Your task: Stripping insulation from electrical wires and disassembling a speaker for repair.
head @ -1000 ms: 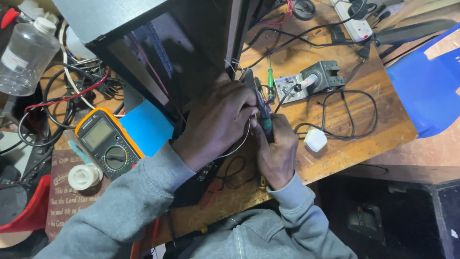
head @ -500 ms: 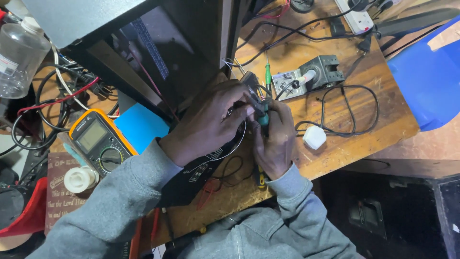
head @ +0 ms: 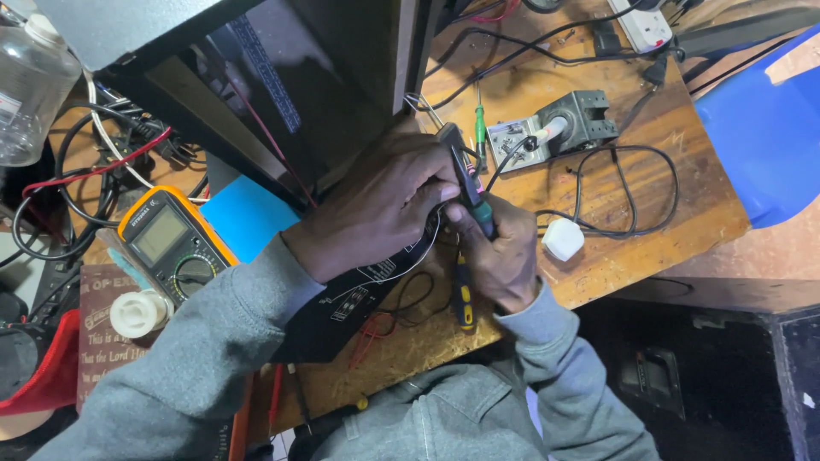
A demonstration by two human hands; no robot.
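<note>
My right hand (head: pixel 506 260) grips a dark pen-shaped tool (head: pixel 464 173) by its green collar, its tip pointing up towards the open black casing (head: pixel 282 94). My left hand (head: pixel 380 205) lies over a black circuit board (head: pixel 354 300), and its thumb and fingertips pinch the same tool's shaft. The two hands touch each other. A white wire curves under my left hand along the board. What the tool's tip touches is hidden behind my fingers.
An orange multimeter (head: pixel 171 243) and a blue pad (head: pixel 249 218) lie to the left. A yellow-handled screwdriver (head: pixel 463 300), a green screwdriver (head: pixel 480 128), a grey metal block (head: pixel 574 122), a white plug (head: pixel 562 239), black cables, a plastic bottle (head: pixel 34 85) and a blue bin (head: pixel 760 128) surround the wooden bench (head: pixel 632 256).
Both hands stay closed around the tool and have barely moved on the board. The view has drifted a little, so the casing sits higher and further left.
</note>
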